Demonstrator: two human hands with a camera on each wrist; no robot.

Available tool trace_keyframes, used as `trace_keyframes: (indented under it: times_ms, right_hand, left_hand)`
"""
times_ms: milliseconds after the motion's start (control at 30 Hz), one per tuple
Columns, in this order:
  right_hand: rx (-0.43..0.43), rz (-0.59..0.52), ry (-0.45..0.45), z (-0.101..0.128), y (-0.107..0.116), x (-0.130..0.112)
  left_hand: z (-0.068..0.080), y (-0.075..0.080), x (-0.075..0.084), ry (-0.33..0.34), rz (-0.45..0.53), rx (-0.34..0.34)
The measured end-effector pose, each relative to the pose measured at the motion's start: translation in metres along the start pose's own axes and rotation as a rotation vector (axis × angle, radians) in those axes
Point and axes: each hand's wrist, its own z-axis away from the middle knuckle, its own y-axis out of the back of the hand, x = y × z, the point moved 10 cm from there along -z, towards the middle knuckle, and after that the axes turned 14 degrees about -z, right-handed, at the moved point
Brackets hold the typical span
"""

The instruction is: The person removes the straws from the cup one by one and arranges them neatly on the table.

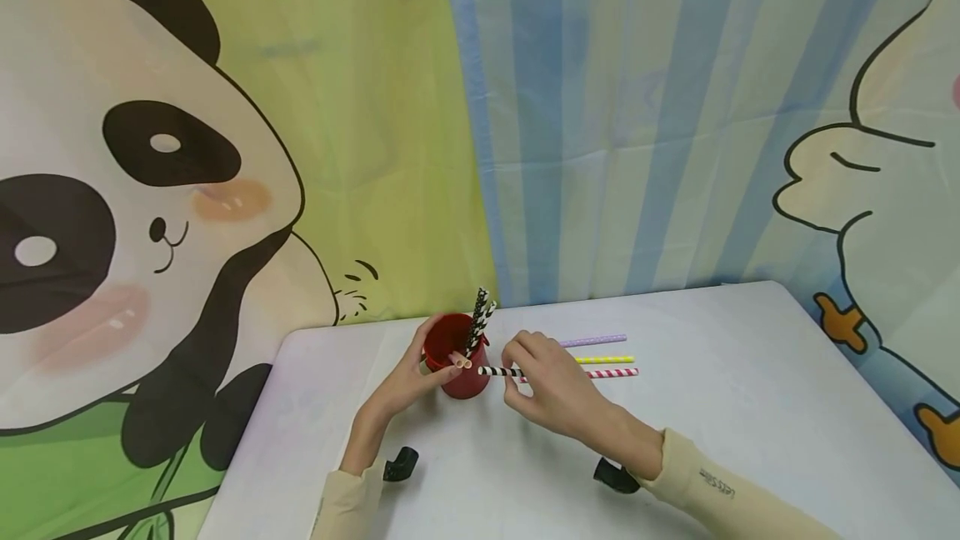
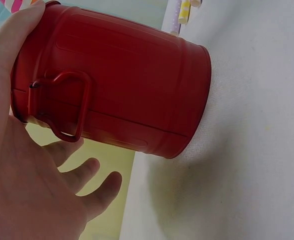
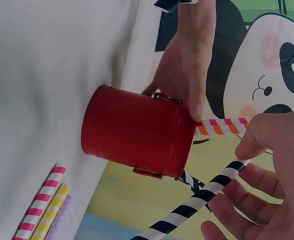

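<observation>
My left hand (image 1: pixel 405 382) grips a red metal bucket (image 1: pixel 467 386) at its rim, the thumb near me and the fingers round the far side. Small wire handles show on the bucket's wall in both wrist views. Out of its mouth stick black-and-white paper straws (image 1: pixel 480 319) and, in the right wrist view, pink- and orange-striped straws (image 3: pixel 222 126). Just right of the bucket, my right hand (image 1: pixel 555 382) pinches a black-and-white striped straw (image 3: pixel 187 207) between thumb and fingers. This straw lies roughly level, its left end close to the bucket in the head view.
Right of the bucket, behind my right hand, lie a purple dotted straw (image 1: pixel 596 341), a yellow straw (image 1: pixel 607 359) and a red-striped straw (image 1: pixel 618 372) on the white table (image 1: pixel 720 407). A curtain printed with a panda (image 1: pixel 247 290) hangs behind the table.
</observation>
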Motion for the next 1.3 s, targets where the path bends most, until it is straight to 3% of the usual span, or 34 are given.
trace_keyframes:
  times_ms: [233, 867, 1300]
  right_hand:
    - [-0.039, 0.062, -0.013, 0.006, -0.003, 0.007]
    - [-0.079, 0.165, 0.028, 0.031, -0.013, 0.03]
    - [-0.133, 0.24, 0.004, 0.048, -0.026, 0.052]
  left_hand:
    - [0.005, 0.004, 0.015, -0.023, 0.013, -0.008]
    - [0.005, 0.003, 0.014, -0.007, 0.022, -0.023]
    - [0.005, 0.002, 0.016, -0.027, 0.022, -0.032]
